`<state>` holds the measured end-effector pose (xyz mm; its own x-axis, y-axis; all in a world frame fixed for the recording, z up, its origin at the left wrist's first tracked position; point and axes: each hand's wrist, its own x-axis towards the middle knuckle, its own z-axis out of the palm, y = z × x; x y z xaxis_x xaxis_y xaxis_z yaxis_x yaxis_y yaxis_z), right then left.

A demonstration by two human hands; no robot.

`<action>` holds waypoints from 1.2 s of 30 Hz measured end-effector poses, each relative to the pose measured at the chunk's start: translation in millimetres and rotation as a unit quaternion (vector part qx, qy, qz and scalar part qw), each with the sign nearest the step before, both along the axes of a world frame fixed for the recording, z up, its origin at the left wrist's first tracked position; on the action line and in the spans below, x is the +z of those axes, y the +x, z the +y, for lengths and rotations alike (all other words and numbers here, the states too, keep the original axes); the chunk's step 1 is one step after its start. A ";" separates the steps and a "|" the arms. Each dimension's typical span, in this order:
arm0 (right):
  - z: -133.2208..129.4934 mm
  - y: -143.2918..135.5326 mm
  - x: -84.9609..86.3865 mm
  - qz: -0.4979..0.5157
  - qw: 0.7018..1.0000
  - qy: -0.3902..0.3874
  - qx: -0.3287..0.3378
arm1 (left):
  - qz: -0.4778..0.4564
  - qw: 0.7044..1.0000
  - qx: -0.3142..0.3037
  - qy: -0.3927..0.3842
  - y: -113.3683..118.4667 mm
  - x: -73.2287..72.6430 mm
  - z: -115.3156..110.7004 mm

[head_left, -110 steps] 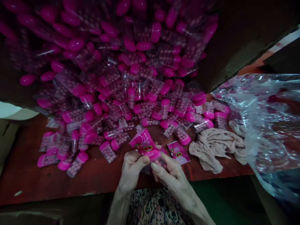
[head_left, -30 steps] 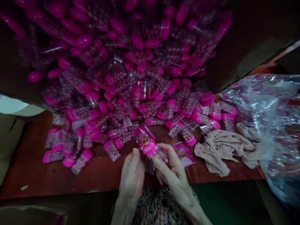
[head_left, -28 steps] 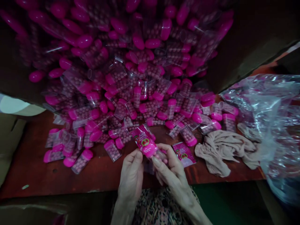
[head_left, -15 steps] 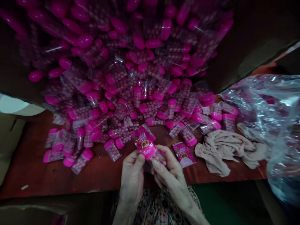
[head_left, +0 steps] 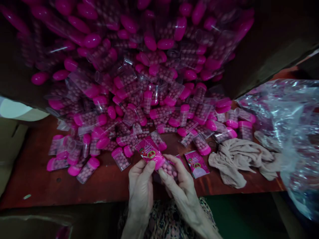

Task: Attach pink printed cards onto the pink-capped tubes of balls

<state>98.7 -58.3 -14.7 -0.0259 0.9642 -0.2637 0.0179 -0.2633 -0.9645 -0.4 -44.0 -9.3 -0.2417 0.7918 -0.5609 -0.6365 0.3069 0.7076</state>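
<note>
Close to the front edge of the tabletop, both of my hands are closed and almost touching. My left hand [head_left: 141, 181] pinches a glossy pink printed label [head_left: 150, 152] between thumb and fingers. In my right hand [head_left: 180, 184] is a clear candy container [head_left: 169, 169] with pink balls inside, its lower part hidden by my fingers. The label's lower end overlaps the container; whether the two are joined I cannot tell. Right of my hands lie more printed labels [head_left: 196, 164]. A container with a pink cap [head_left: 121, 159] rests left of my hands.
A large heap of pink-capped candy containers [head_left: 159, 113] spills from a dark box onto the reddish-brown tabletop [head_left: 45, 186]. To the right are a crumpled beige cloth [head_left: 239, 161] and a clear plastic bag [head_left: 299, 132]. Several loose containers [head_left: 87, 171] lie at the left.
The label has shifted slightly left and tilted in my left hand, showing more of the pink balls in the container. My right hand keeps its grip. The view has moved slightly.
</note>
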 end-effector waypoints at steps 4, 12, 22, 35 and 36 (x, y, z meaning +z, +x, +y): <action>-2.2 0.3 0.1 -0.038 0.999 0.022 0.024 | -0.036 0.999 0.001 -0.001 4.3 -0.8 -2.3; 0.2 -1.0 -2.8 -0.037 0.998 0.001 0.053 | -0.003 1.000 0.021 0.022 -5.4 0.2 -0.3; -3.8 -2.7 -2.3 0.004 1.000 -0.025 0.017 | -0.029 0.999 -0.037 0.018 -0.9 -2.8 -0.7; 4.9 -1.6 -1.6 -0.095 0.994 0.061 0.002 | 0.035 0.998 -0.016 0.044 -5.0 -2.6 0.9; 5.2 -1.4 -1.1 -0.091 0.994 0.051 0.012 | 0.033 0.999 -0.016 0.041 -7.2 -3.1 2.4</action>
<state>97.2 -53.1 -15.8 -0.0101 0.9859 -0.1670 0.1995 -0.1617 -0.9665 -7.6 -41.6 -12.4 -0.2502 0.8422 -0.4776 -0.5793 0.2650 0.7708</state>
